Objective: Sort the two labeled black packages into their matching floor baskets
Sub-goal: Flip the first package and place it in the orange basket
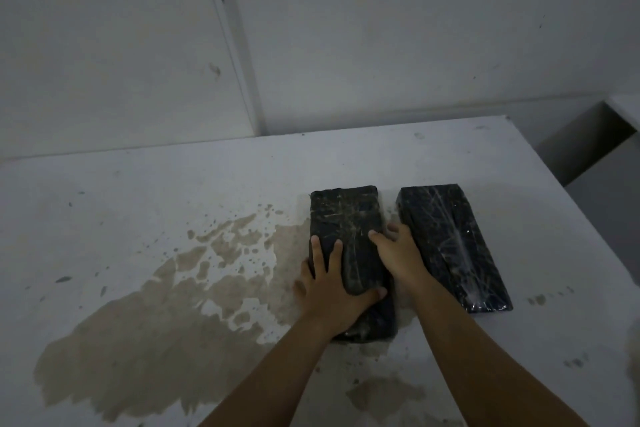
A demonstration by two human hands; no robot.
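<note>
Two black plastic-wrapped packages lie side by side on a white table [138, 204]. The left package [346, 218] is under both my hands. My left hand [332, 291] grips its near left side, fingers over the top and thumb across the front part. My right hand [398, 253] clasps its right edge, fingers reaching into the gap between the packages. The right package [453, 246] lies apart, shiny with creased wrap, untouched. No label shows on either package. No floor baskets are in view.
A large brownish stain [166, 315] spreads over the table left of the packages. A white wall [346, 28] stands right behind the table. The table's right edge drops off near a second white surface [627, 107] at the far right.
</note>
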